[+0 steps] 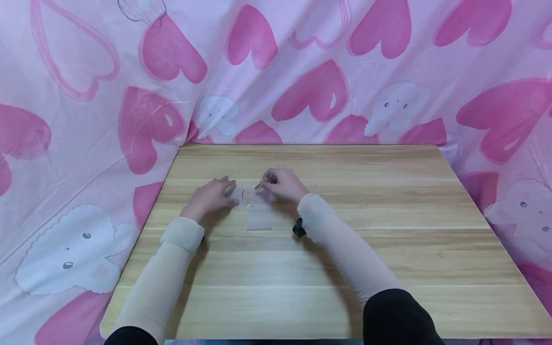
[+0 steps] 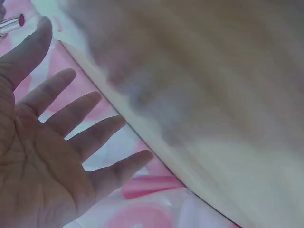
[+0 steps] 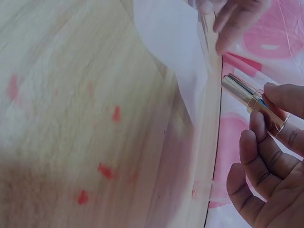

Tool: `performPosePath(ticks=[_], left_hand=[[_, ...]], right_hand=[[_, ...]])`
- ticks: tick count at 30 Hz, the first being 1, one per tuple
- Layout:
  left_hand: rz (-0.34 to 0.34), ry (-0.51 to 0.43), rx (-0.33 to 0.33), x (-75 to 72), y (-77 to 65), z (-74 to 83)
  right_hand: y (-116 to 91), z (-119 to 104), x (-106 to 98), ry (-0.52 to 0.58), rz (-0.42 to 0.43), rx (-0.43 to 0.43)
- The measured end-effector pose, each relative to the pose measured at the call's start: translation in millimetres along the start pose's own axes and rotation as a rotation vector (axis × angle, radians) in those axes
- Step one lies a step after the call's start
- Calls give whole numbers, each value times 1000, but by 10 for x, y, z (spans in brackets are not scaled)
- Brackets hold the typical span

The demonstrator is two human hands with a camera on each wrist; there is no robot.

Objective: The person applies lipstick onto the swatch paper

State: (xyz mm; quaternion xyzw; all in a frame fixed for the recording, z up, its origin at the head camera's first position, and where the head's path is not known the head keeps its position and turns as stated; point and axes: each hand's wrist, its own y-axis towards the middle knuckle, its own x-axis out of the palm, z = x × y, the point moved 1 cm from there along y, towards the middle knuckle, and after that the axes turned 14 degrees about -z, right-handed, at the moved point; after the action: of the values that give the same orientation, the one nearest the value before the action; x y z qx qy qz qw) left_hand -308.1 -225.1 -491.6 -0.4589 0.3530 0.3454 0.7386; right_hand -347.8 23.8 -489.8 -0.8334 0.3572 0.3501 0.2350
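My right hand point(image 1: 284, 183) pinches a gold lipstick point(image 3: 247, 97) between thumb and fingers over the far end of a white paper sheet point(image 1: 259, 216). The lipstick's red tip point(image 2: 21, 20) shows at the upper left of the left wrist view. With fingers spread, my left hand point(image 1: 211, 196) rests at the left edge of the paper. Beside its fingertips, a small curved mark point(image 1: 243, 194) shows on the paper. The right wrist view catches the paper point(image 3: 166, 42) with part of the left hand point(image 3: 240, 19) at its top.
Both hands work over a wooden table point(image 1: 388, 230). Red smudges point(image 3: 105, 171) dot the wood near the right hand. A small clear object point(image 3: 204, 191) stands near the table's far edge. A pink heart-print cloth point(image 1: 310, 91) hangs behind and at the sides.
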Motion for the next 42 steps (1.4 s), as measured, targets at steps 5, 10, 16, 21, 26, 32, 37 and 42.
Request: performPosePath(ticks=[5,10,16,21,26,32,37,42], left_hand=[[7,56,66,-64,117,212],[-11,80,104,-26,221,357],[-38,94,76,56,285,412],[-50,133,49,88,322,432],[-55,116,25,103,329,430],[-56,108,1,85,326,427],[-76,87,-7,84,319,433],[-75,84,-16,94,307,443]], right_hand=[[-37,61,-25,3,17,2],[-73,81,-46,10,33,8],[-114,99,-74,19,7,39],[-127,141,-89,13,-2,47],[-130,145,-88,8,0,43],[-127,130,-103,-18,-12,63],[-130,125,-106,-37,-10,92],[-96,120,-84,-85,25,100]])
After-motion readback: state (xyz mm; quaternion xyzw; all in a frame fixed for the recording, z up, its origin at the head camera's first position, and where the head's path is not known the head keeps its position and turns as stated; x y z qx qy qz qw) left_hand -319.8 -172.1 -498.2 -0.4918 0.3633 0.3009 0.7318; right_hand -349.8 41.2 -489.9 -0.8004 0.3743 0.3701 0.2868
